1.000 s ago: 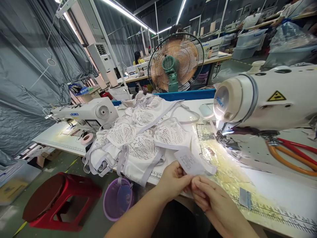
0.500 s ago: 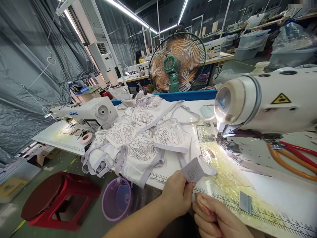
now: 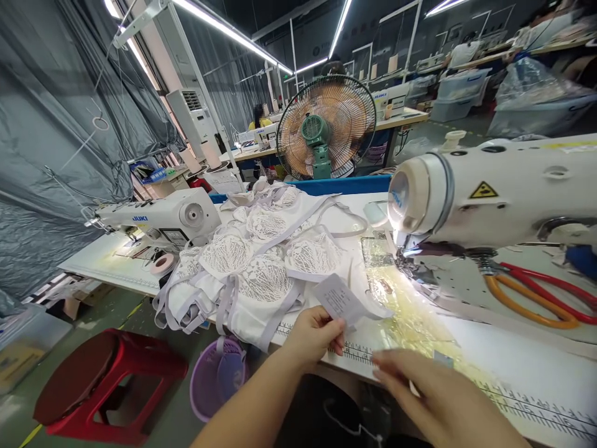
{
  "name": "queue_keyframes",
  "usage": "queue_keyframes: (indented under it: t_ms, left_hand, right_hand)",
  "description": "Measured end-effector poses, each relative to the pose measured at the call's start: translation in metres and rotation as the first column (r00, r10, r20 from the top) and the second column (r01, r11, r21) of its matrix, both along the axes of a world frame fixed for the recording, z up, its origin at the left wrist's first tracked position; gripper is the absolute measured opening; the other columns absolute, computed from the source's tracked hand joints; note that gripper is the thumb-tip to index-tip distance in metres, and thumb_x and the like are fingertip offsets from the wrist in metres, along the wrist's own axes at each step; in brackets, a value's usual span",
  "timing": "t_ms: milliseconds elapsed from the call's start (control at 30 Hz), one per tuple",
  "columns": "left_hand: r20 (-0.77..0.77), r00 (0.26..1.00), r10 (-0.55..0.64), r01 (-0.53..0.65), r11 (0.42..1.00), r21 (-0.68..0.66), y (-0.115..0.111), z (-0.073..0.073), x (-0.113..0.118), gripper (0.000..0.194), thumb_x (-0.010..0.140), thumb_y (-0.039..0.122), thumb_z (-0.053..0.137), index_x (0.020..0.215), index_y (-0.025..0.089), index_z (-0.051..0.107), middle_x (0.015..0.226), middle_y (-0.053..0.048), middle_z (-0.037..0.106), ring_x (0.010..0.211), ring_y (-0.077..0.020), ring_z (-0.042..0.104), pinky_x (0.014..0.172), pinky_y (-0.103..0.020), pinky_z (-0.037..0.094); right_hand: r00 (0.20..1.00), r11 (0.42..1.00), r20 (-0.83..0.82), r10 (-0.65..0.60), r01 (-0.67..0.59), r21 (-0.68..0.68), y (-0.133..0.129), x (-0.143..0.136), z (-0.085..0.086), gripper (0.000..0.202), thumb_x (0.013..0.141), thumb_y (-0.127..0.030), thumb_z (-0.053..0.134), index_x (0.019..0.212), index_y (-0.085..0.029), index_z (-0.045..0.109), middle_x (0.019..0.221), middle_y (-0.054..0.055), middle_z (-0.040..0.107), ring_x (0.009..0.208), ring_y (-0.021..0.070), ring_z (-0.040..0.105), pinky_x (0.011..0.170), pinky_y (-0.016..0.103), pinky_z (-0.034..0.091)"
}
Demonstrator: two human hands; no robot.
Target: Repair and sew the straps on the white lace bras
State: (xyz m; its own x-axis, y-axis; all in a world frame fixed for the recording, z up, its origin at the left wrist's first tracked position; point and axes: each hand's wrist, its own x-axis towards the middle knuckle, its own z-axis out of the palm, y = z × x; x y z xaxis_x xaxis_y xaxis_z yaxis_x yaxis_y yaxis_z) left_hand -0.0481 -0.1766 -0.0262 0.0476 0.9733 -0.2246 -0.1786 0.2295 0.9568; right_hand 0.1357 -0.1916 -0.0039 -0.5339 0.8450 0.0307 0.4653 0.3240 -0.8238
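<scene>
My left hand (image 3: 317,336) pinches a pale grey printed label (image 3: 338,298) above the table's front edge. White lace bras (image 3: 265,267) with grey bands are heaped just beyond and to the left of it. My right hand (image 3: 420,386) is to the right, apart from my left, with its fingers spread and nothing seen between them. Near the right fingers lies a small grey piece (image 3: 443,358) on the table, partly covered by that hand.
A sewing machine (image 3: 494,193) stands at the right, with orange and red scissors (image 3: 532,302) beside it. Another machine (image 3: 158,214) is at the left. A purple basket (image 3: 203,379) and red stool (image 3: 116,386) are below. A fan (image 3: 326,127) stands behind.
My right hand has opened and moved right, away from my left hand. My left hand has shifted left and up with the label. The view has turned slightly to the right.
</scene>
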Motion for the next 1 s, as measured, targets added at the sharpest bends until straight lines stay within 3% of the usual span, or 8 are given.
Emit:
queue_keyframes:
  t_ms: [100,167,300,500,667,833,1000]
  left_hand:
    - [-0.008,1.000,0.011,-0.011,1.000,0.004,-0.002,0.002,0.002,0.041,0.061,0.049,0.068,0.069,0.011,0.054,0.049,0.002,0.052,0.038,-0.0061,0.045,0.042,-0.020,0.036]
    - [-0.014,1.000,0.004,-0.004,1.000,0.012,-0.003,0.002,0.002,0.040,0.062,0.048,0.068,0.069,0.011,0.055,0.049,0.002,0.053,0.039,-0.0064,0.045,0.042,-0.020,0.038]
    - [-0.028,0.999,-0.027,0.028,0.999,0.035,-0.003,0.001,0.002,0.036,0.064,0.045,0.067,0.070,0.011,0.057,0.049,0.002,0.052,0.040,-0.0064,0.046,0.043,-0.020,0.039]
    - [-0.047,0.994,-0.101,0.104,0.992,0.067,-0.003,0.004,0.000,0.030,0.066,0.040,0.065,0.069,0.011,0.057,0.051,0.002,0.052,0.043,-0.0062,0.048,0.048,-0.021,0.042]
    - [-0.023,0.996,-0.084,0.084,0.996,0.015,-0.003,0.006,0.000,0.030,0.064,0.041,0.063,0.068,0.012,0.056,0.048,0.003,0.051,0.039,-0.0068,0.045,0.044,-0.021,0.040]
    - [-0.037,0.999,-0.007,0.006,1.000,-0.013,-0.002,0.006,0.002,0.022,0.062,0.035,0.059,0.058,0.014,0.053,0.043,0.003,0.048,0.034,-0.0063,0.041,0.039,-0.021,0.035]
    - [-0.006,0.999,0.039,-0.039,0.999,-0.030,-0.001,0.005,0.001,0.013,0.058,0.027,0.056,0.057,0.014,0.053,0.043,0.003,0.049,0.036,-0.0066,0.042,0.041,-0.021,0.035]
  right_hand:
    - [0.988,0.940,0.038,-0.147,0.128,0.316,0.022,-0.010,-0.007,0.026,0.084,-0.040,0.041,0.081,-0.025,0.062,0.078,0.004,0.065,0.068,0.0172,0.061,0.059,0.028,0.049]
    - [0.985,0.896,0.025,-0.170,0.144,0.420,0.031,-0.018,-0.016,0.026,0.085,-0.038,0.041,0.085,-0.023,0.063,0.080,0.004,0.065,0.068,0.0161,0.061,0.057,0.026,0.049]
    - [0.980,0.882,0.113,-0.165,0.095,0.462,0.036,-0.028,-0.025,0.026,0.086,-0.034,0.039,0.082,-0.023,0.063,0.077,0.004,0.065,0.067,0.0157,0.062,0.055,0.025,0.046]
    - [0.921,0.863,0.311,-0.232,0.048,0.503,0.036,-0.035,-0.012,0.025,0.080,-0.028,0.039,0.058,-0.021,0.050,0.058,-0.001,0.053,0.048,0.0126,0.050,0.041,0.023,0.027]
    - [0.954,0.909,0.204,-0.218,0.123,0.399,0.039,-0.030,-0.007,0.018,0.075,-0.031,0.044,0.060,-0.021,0.044,0.056,-0.003,0.050,0.050,0.0108,0.046,0.045,0.022,0.030]
    - [0.989,0.978,0.053,-0.136,0.126,0.166,0.040,-0.020,-0.009,0.021,0.077,-0.034,0.042,0.060,-0.022,0.046,0.055,-0.002,0.049,0.051,0.0116,0.047,0.048,0.023,0.037]
    - [0.967,0.958,-0.022,-0.254,0.254,0.132,0.036,-0.013,-0.002,0.021,0.077,-0.033,0.042,0.061,-0.022,0.049,0.052,-0.003,0.048,0.051,0.0119,0.045,0.049,0.024,0.035]
